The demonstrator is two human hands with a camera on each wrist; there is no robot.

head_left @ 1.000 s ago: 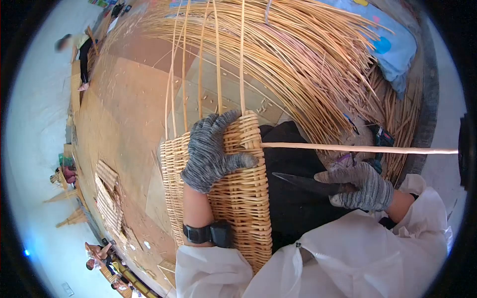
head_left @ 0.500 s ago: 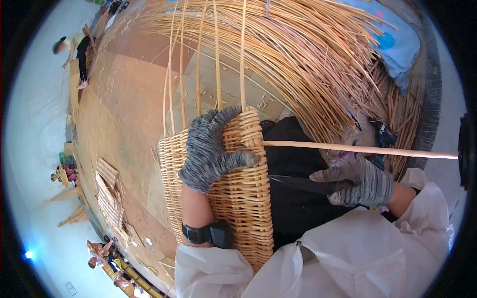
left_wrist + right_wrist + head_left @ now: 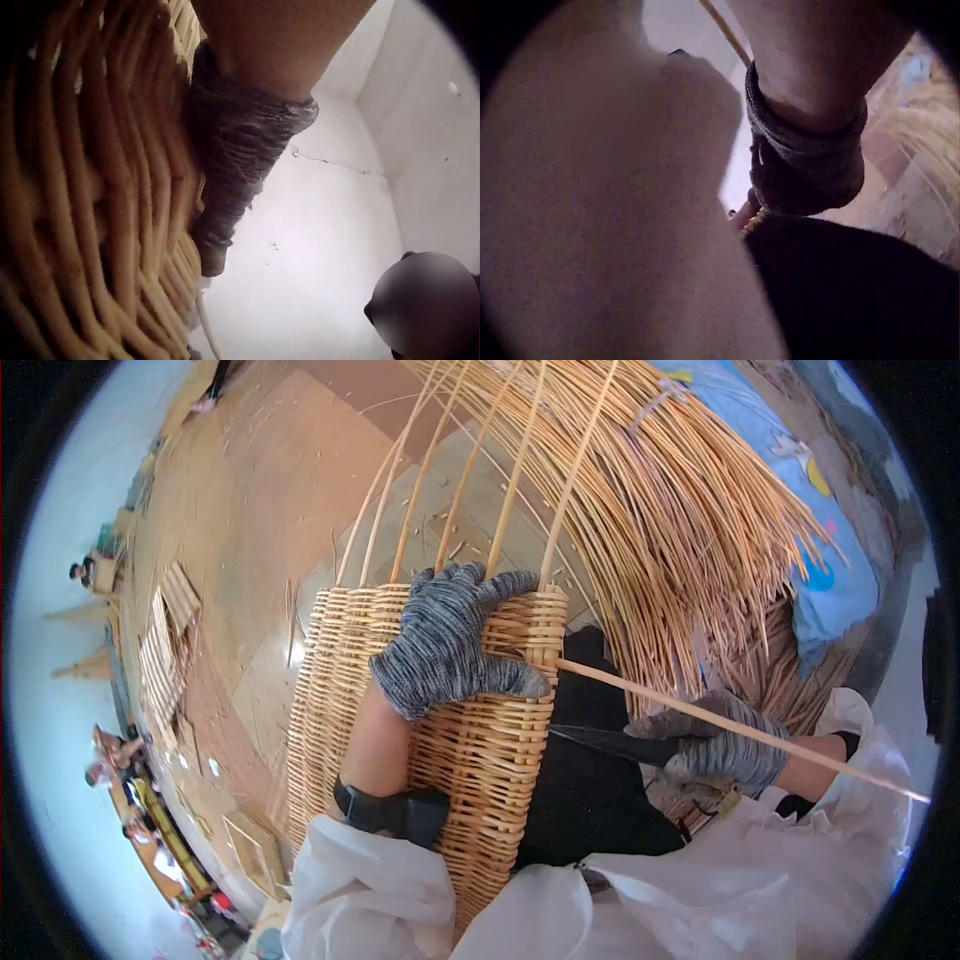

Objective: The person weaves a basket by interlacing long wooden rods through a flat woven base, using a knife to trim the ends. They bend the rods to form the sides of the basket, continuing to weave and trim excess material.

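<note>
A woven wicker panel (image 3: 470, 790) leans upright against the person's lap, with several bare stakes (image 3: 512, 485) rising from its top edge. The gloved left hand (image 3: 445, 645) rests on it near the upper right corner, fingers spread toward the top edge and thumb pressed along the weave. In the left wrist view, the glove (image 3: 232, 150) lies along the wicker (image 3: 112, 172). A peeled rod (image 3: 640, 691) sticks out of the panel's right side and slants down across the gloved right hand (image 3: 735, 745). That hand grips a knife (image 3: 605, 742), its dark blade pointing at the panel.
A large bundle of rods (image 3: 680, 520) spreads on the floor ahead, beside a blue cloth (image 3: 850, 595). Dark fabric (image 3: 590, 800) covers the lap. Smaller woven pieces (image 3: 165, 650) lie on the floor at left, and other people (image 3: 120, 755) sit along the wall.
The head view has turned, shifting the panel and floor in it. The rod's free end has swung down toward the person and now crosses the right hand. The left hand stays on the panel.
</note>
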